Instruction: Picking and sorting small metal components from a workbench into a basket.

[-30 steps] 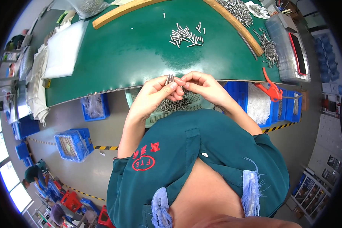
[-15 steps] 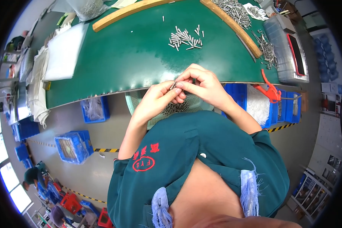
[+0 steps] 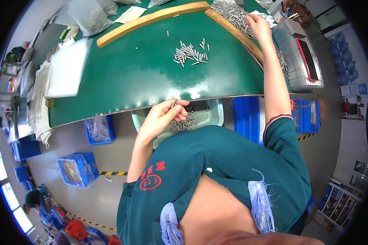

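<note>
My left hand (image 3: 157,122) is at the table's front edge, over a pale green basket (image 3: 219,110). Its thumb and index finger pinch a small metal pin (image 3: 174,103). Many similar dark metal pins (image 3: 186,124) lie in the basket below. My right hand (image 3: 259,28) reaches to the far right, over a big heap of shiny metal pins (image 3: 232,15). Those fingers are curled together at the heap's right side; whatever they hold is too small to make out. A loose group of pins (image 3: 188,54) lies mid-table, with a single pin (image 3: 167,33) behind it.
Two wooden bars (image 3: 151,21) (image 3: 235,34) border the green table (image 3: 122,77). At right, a red-edged phone (image 3: 307,60) rests on a clear plastic case (image 3: 288,53). White sheets (image 3: 67,71) lie at left. Blue bins (image 3: 246,120) stand below the edge.
My right hand has left my left hand and moved far right to the heap of pins. The left hand stays over the basket, still pinching a pin. The view has shifted slightly.
</note>
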`<state>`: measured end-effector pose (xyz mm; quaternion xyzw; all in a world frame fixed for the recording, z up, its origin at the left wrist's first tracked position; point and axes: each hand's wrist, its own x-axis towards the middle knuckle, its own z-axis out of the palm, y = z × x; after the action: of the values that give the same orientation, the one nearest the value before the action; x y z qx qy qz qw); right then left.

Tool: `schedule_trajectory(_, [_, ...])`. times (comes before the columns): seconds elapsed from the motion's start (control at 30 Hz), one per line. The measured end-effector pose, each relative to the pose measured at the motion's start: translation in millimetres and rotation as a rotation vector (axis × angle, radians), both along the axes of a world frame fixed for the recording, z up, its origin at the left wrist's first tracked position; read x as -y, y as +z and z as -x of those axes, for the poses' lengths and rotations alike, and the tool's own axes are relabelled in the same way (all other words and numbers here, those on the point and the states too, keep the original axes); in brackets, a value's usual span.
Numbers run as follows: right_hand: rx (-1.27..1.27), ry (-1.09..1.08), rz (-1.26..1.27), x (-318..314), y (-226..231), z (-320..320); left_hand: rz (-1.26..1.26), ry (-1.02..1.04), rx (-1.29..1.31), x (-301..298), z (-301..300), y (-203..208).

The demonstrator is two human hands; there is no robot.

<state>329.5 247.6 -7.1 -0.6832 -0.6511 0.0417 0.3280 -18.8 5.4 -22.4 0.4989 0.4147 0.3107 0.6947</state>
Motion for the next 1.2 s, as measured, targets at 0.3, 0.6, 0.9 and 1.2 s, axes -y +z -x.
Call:
schedule_trajectory(0.3, [-0.728, 0.915, 0.521, 146, 24, 118, 0.006, -0.034, 0.064, -7, -6, 3])
schedule_trajectory(0.6, [-0.609, 0.974, 0.521, 191, 10, 145, 0.012, -0.045, 0.113, -7, -8, 6])
schedule_trajectory(0.9, [-0.635, 0.913, 0.504, 195, 9, 150, 0.07, -0.066, 0.157, -8, -8, 2])
schedule_trajectory(1.2, [-2.293, 0.432, 1.339, 194, -24, 151, 0.002, 0.012, 0.006, -7, 4, 13])
